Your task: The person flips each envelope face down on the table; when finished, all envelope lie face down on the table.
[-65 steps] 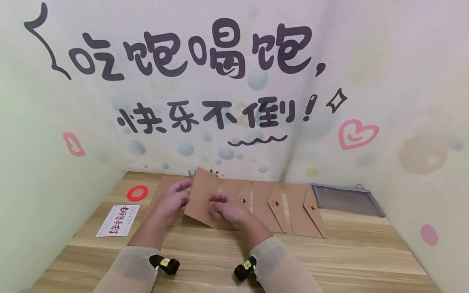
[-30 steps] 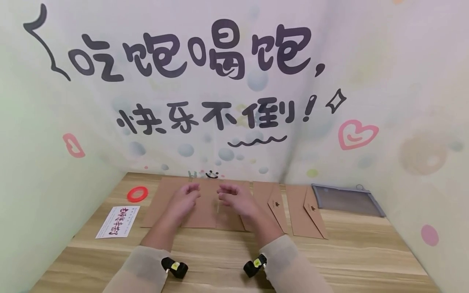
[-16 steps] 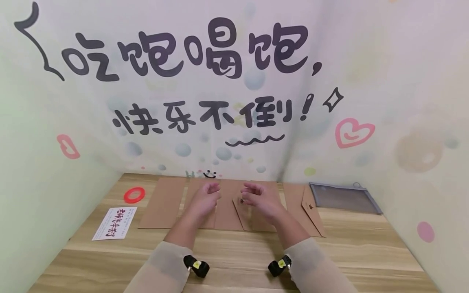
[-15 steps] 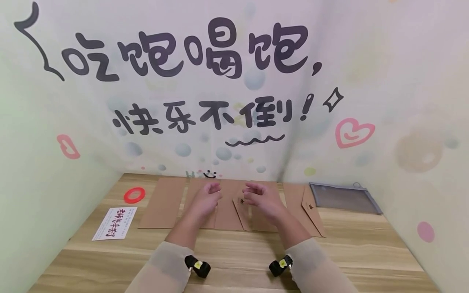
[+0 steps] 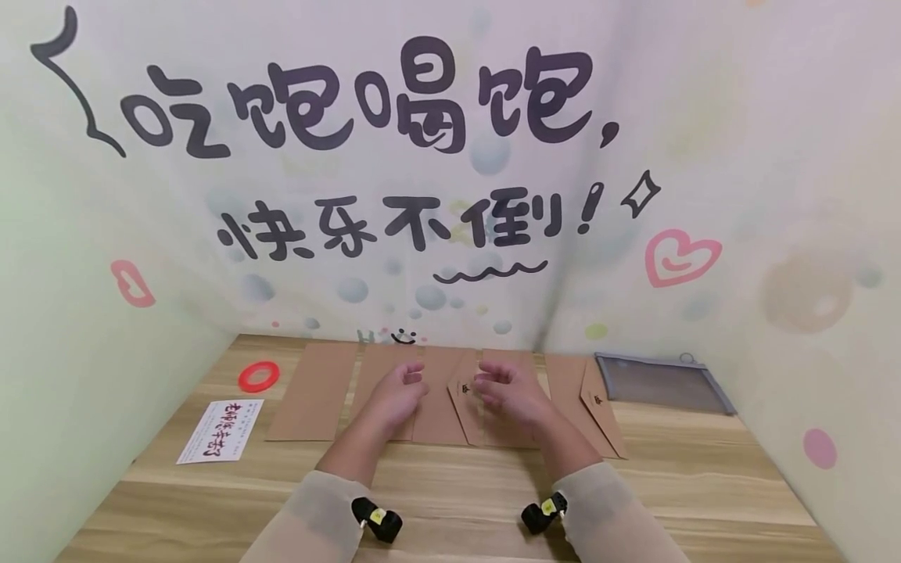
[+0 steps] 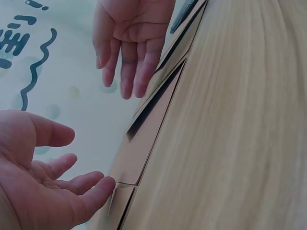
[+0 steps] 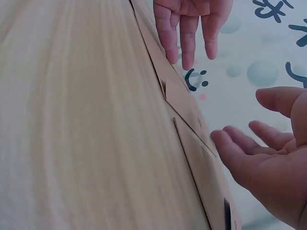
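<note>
Several brown kraft envelopes lie flat in a row along the back of the table. The leftmost envelope (image 5: 311, 395) and the one beside it show plain faces. On the middle envelope (image 5: 438, 403) a pointed flap with a small dark print faces right. My left hand (image 5: 400, 395) hovers between the second and middle envelopes, fingers loosely bent and holding nothing. Over the fourth envelope (image 5: 508, 435), partly covering it, is my right hand (image 5: 512, 392), also holding nothing. Both palms face each other in the left wrist view, where my left hand's fingertips appear close to an envelope edge.
A red ring (image 5: 259, 377) and a white card (image 5: 220, 432) with red writing lie on the left. A grey zip pouch (image 5: 669, 385) lies at the back right, beside the rightmost envelope (image 5: 573, 414). A printed curtain (image 5: 422, 172) stands behind the wooden table (image 5: 450, 493).
Earlier, both hands held one envelope raised and tilted; it then lay down in the row. Both hands have since shifted right. In the last half second, the right hand moved slightly further right.
</note>
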`<move>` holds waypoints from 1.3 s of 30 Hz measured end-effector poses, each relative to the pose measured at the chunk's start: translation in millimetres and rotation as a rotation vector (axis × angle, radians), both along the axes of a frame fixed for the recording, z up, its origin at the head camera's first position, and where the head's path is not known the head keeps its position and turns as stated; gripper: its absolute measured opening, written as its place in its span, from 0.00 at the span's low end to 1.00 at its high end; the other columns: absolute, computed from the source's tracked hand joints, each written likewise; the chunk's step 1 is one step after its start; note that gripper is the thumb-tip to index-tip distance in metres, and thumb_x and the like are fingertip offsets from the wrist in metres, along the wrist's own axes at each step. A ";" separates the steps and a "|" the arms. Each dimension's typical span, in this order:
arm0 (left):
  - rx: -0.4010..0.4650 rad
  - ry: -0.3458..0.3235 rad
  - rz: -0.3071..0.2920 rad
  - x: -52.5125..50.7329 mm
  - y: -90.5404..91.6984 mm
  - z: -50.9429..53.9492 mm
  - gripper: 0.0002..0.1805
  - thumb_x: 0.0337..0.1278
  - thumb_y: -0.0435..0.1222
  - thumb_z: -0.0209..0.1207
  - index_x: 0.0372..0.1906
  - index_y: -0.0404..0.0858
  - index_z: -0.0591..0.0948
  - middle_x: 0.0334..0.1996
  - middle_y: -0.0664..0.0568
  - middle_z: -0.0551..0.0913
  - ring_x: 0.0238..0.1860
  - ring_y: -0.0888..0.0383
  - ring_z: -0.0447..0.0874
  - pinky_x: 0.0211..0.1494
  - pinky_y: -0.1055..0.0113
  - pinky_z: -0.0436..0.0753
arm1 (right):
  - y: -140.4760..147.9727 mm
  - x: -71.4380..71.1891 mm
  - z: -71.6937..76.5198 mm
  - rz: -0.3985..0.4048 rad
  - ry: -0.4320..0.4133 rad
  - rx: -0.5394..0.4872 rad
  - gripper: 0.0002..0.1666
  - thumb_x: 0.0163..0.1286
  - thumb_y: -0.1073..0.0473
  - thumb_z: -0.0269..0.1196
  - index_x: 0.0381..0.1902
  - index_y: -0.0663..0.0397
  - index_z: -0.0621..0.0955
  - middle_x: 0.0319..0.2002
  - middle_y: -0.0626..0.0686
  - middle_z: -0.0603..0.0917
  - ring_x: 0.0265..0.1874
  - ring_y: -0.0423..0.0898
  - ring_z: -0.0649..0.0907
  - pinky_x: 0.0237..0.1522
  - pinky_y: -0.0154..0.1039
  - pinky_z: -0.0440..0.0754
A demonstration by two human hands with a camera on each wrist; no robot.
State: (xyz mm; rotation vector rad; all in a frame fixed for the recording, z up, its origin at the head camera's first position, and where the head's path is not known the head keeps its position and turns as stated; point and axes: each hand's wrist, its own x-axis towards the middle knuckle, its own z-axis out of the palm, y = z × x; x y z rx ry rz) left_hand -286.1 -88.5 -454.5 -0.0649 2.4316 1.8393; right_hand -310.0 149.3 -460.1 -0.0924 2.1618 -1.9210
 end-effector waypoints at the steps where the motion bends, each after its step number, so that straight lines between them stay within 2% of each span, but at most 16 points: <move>1: -0.005 -0.002 -0.001 0.2 -0.1 -0.4 0.30 0.71 0.34 0.58 0.76 0.34 0.72 0.74 0.34 0.75 0.76 0.35 0.72 0.82 0.41 0.70 | -0.3 0.2 -1.0 0.000 -0.012 -0.004 0.31 0.78 0.65 0.63 0.76 0.65 0.72 0.68 0.68 0.81 0.62 0.56 0.86 0.62 0.44 0.88; 6: -0.008 -0.007 -0.005 1.8 -1.5 -0.3 0.30 0.71 0.35 0.59 0.75 0.33 0.73 0.74 0.33 0.75 0.76 0.33 0.71 0.82 0.39 0.69 | -1.4 0.3 -3.8 0.001 -0.045 0.001 0.33 0.78 0.64 0.64 0.77 0.64 0.72 0.69 0.67 0.80 0.63 0.56 0.85 0.62 0.43 0.88; 13: -0.010 -0.021 -0.036 2.9 -1.0 0.9 0.29 0.70 0.33 0.58 0.74 0.34 0.75 0.74 0.34 0.75 0.75 0.35 0.74 0.76 0.42 0.78 | -2.3 1.8 -4.3 -0.008 -0.035 0.027 0.32 0.77 0.64 0.65 0.76 0.64 0.73 0.68 0.68 0.81 0.63 0.54 0.86 0.62 0.44 0.89; 17: -0.002 -0.013 -0.048 1.5 0.0 0.3 0.28 0.70 0.32 0.58 0.73 0.34 0.76 0.74 0.34 0.76 0.75 0.36 0.73 0.75 0.44 0.79 | -2.0 2.7 -3.5 -0.003 -0.025 0.025 0.32 0.77 0.67 0.64 0.76 0.65 0.73 0.70 0.70 0.79 0.65 0.55 0.85 0.62 0.43 0.88; 27: -0.005 -0.008 -0.094 4.9 0.7 2.0 0.26 0.68 0.31 0.58 0.70 0.34 0.79 0.71 0.38 0.79 0.71 0.41 0.77 0.74 0.46 0.79 | 1.7 -2.3 -3.1 -0.045 0.006 0.004 0.29 0.76 0.67 0.64 0.74 0.60 0.77 0.69 0.65 0.82 0.65 0.56 0.85 0.71 0.51 0.82; 32: -0.003 -0.007 -0.151 5.9 2.4 1.3 0.25 0.69 0.30 0.59 0.69 0.32 0.79 0.66 0.38 0.82 0.66 0.43 0.81 0.68 0.48 0.84 | 1.2 -2.3 -2.1 -0.045 0.044 0.005 0.26 0.75 0.68 0.66 0.70 0.63 0.80 0.68 0.64 0.83 0.62 0.51 0.86 0.67 0.46 0.86; 36: -0.007 -0.014 -0.175 7.1 4.9 0.8 0.25 0.69 0.32 0.61 0.69 0.34 0.79 0.66 0.39 0.83 0.68 0.42 0.80 0.72 0.47 0.82 | -0.4 -0.7 -0.2 -0.037 0.063 0.020 0.26 0.73 0.68 0.68 0.68 0.62 0.82 0.66 0.63 0.84 0.58 0.47 0.87 0.63 0.41 0.87; 39: -0.004 -0.020 -0.189 8.1 7.3 0.8 0.27 0.67 0.34 0.64 0.70 0.36 0.80 0.69 0.40 0.82 0.71 0.41 0.78 0.75 0.45 0.79 | -2.8 2.0 3.0 -0.024 0.073 0.032 0.26 0.73 0.67 0.68 0.68 0.60 0.82 0.66 0.61 0.85 0.60 0.48 0.86 0.64 0.41 0.86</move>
